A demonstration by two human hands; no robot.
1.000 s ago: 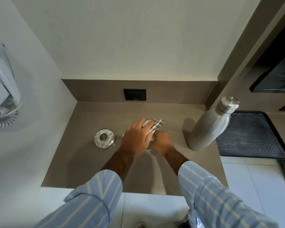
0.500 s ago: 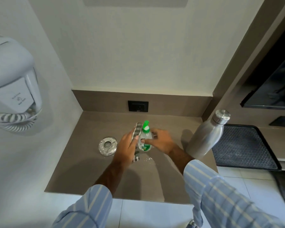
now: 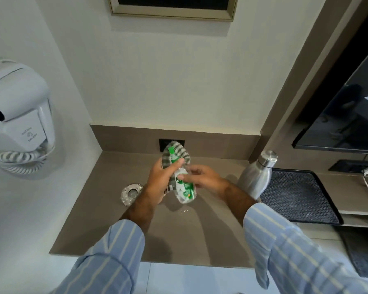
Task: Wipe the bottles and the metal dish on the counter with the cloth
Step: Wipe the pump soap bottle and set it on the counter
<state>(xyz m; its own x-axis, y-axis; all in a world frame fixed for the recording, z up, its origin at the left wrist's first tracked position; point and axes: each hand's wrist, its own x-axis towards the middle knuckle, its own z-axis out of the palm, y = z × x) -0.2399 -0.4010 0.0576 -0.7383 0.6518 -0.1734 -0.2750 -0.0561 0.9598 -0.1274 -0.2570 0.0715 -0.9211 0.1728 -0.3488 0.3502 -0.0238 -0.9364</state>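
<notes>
A small clear plastic bottle (image 3: 184, 188) with a green cap and green label is held tilted above the brown counter (image 3: 119, 236). My right hand (image 3: 202, 180) grips its lower body. My left hand (image 3: 160, 180) presses a grey-and-white striped cloth (image 3: 175, 153) against the bottle's upper part and cap. The round metal dish (image 3: 130, 193) lies on the counter just left of my left wrist. A tall steel bottle (image 3: 258, 174) stands upright at the counter's right end, apart from both hands.
A white wall-mounted hair dryer (image 3: 17, 117) with a coiled cord hangs at the left. A black mat tray (image 3: 297, 198) lies on a lower shelf at the right, below a dark screen (image 3: 346, 115). A black socket (image 3: 164, 143) sits in the backsplash. A few water drops (image 3: 184, 211) lie under the bottle.
The plastic bottle has been lifted off the counter and tilted; the cloth now wraps its top. My head has tipped up, showing more wall.
</notes>
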